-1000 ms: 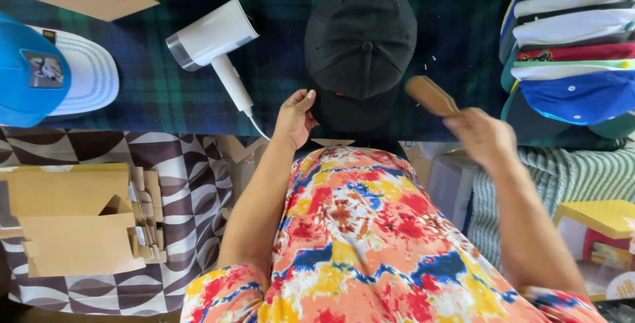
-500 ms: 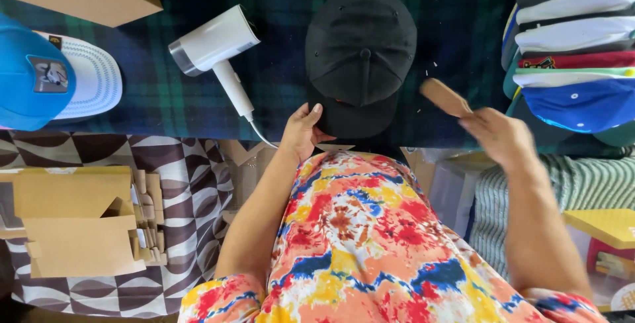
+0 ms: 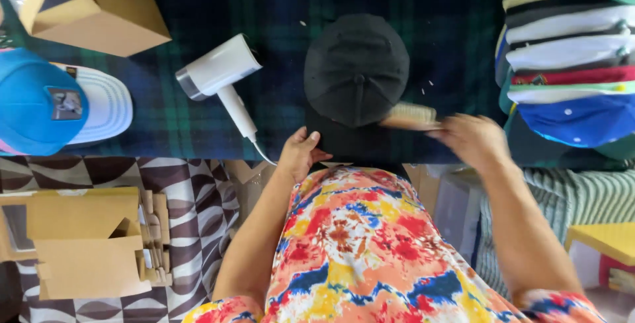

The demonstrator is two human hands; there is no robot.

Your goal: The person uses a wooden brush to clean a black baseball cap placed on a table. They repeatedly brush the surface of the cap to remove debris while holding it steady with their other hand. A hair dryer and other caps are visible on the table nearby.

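Observation:
A black cap [image 3: 356, 75] lies on the dark plaid tablecloth [image 3: 284, 5] right in front of me, its brim toward me. My left hand [image 3: 299, 153] presses on the brim's left edge, fingers closed against it. A wooden brush [image 3: 410, 116] with pale bristles is in my right hand [image 3: 471, 139], its bristles against the cap's right side near the brim.
A white hand-held steamer [image 3: 221, 75] lies left of the cap. A blue cap [image 3: 36, 101] on a white cap sits far left, below a cardboard box [image 3: 92, 8]. A row of stacked caps [image 3: 572, 65] fills the right. Folded cardboard [image 3: 83, 240] lies on a patterned floor.
My right hand brought the brush leftward from beside the cap onto its right side. The left hand stays on the brim.

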